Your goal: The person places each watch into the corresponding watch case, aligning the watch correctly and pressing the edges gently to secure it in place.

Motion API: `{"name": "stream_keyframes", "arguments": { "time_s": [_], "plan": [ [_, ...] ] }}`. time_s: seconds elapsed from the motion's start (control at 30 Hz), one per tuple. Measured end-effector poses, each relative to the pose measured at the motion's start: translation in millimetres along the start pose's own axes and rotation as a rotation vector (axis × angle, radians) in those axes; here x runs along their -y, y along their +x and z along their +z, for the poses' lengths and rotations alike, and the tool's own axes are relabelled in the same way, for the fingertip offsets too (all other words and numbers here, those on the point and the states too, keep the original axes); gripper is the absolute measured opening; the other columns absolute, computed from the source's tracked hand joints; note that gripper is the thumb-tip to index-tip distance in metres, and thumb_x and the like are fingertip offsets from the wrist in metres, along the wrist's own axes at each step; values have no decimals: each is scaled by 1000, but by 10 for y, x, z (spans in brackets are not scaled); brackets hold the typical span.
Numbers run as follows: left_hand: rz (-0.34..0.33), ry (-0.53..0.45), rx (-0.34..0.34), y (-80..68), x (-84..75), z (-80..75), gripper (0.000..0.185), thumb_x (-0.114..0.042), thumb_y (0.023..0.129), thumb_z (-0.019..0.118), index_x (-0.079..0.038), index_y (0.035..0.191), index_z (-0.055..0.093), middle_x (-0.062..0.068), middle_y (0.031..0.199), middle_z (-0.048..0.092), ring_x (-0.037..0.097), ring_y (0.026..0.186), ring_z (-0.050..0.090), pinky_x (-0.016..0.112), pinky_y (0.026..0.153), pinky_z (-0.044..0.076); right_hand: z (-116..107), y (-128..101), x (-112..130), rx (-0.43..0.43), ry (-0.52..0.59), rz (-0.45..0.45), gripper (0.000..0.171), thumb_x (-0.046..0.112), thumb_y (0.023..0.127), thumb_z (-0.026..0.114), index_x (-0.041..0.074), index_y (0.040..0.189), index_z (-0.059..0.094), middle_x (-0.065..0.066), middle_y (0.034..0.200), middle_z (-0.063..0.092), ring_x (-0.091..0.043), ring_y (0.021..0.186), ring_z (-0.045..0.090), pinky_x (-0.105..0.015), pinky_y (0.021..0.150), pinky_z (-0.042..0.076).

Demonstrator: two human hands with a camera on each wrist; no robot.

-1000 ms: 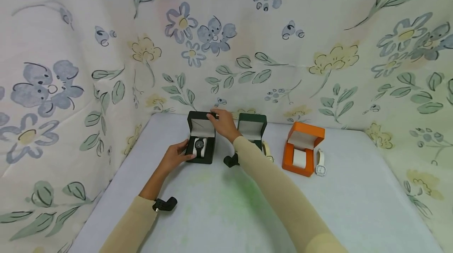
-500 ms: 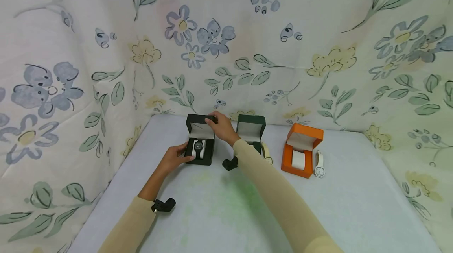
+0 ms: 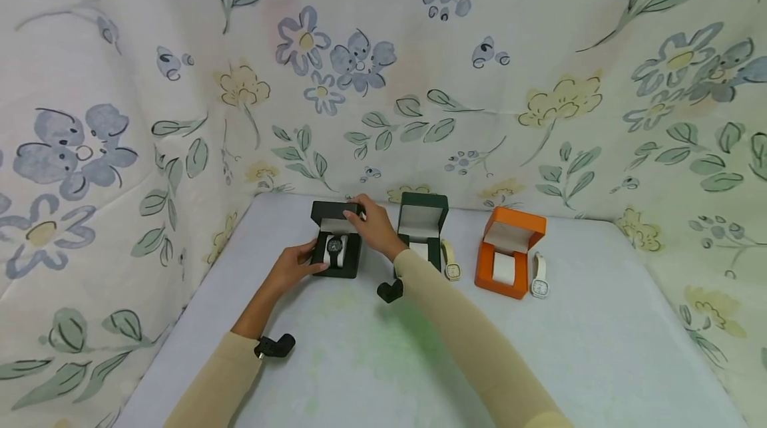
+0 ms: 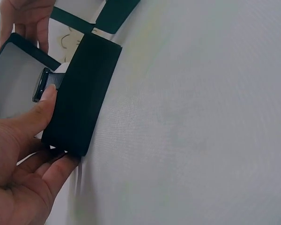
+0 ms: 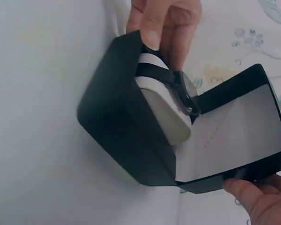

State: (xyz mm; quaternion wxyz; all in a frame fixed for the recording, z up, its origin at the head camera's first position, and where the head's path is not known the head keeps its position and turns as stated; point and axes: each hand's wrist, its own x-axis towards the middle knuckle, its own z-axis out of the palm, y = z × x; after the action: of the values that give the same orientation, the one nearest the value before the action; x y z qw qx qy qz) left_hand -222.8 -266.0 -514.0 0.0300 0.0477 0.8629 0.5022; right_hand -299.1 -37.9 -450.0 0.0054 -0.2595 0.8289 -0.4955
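A black watch box [image 3: 342, 273] stands on the table at the left of the head view. Inside it, a black wristwatch [image 3: 335, 246] is strapped round a white cushion [image 5: 166, 123]. My left hand [image 3: 293, 265] grips the box base from its left side, thumb on the front edge and fingers along the side. With my right hand [image 3: 377, 225] I hold the raised lid [image 3: 331, 211] at its right edge, thumb in front and fingers behind. In the right wrist view the lid's pale lining [image 5: 241, 126] faces the watch.
Right of the black box stands a raised-lid green watch box [image 3: 424, 199], partly behind my right forearm, with a cream-strapped watch [image 3: 451, 263] beside it. Farther right are an orange watch box [image 3: 503, 286] and a white watch [image 3: 540, 276]. Floral cloth [image 3: 383, 68] hangs behind the table.
The black box's lid has tilted forward and lower over the watch, and my right hand has come down with it. My left hand stays on the base.
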Motion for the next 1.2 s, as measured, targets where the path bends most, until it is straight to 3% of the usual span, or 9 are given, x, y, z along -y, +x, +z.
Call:
{"name": "stream_keyframes", "arguments": {
  "time_s": [0.27,0.47,0.77,1.2],
  "plan": [
    [7,-27,-6,-18,1,-15,75,-17,90,80,4,151,41,23,152,42,41,138,44,51,112,40,98,-104,-18,-20,-45,-58,33,23,105,59,8,134,54,-9,135,61,-20,115,60,-38,95,55],
    [1,-27,-9,-14,16,-30,73,-16,90,80,6,149,43,24,150,44,42,137,45,51,111,41,148,-163,-18,-29,-61,-98,30,21,104,60,9,132,56,-7,128,62,-19,98,57,-35,86,52],
    [-7,-17,0,6,4,-17,72,-18,89,81,6,148,46,25,147,48,42,132,51,52,107,45,221,-295,-53,-59,-106,-161,31,16,103,62,5,131,55,-10,131,60,-21,122,58,-38,104,49],
    [-17,57,-16,34,34,-10,60,-20,90,81,10,137,58,27,137,58,42,129,55,54,107,46,304,-455,-126,-79,-110,-240,32,9,96,71,2,126,61,-19,140,56,-28,135,51,-41,115,40]
  ]
}}
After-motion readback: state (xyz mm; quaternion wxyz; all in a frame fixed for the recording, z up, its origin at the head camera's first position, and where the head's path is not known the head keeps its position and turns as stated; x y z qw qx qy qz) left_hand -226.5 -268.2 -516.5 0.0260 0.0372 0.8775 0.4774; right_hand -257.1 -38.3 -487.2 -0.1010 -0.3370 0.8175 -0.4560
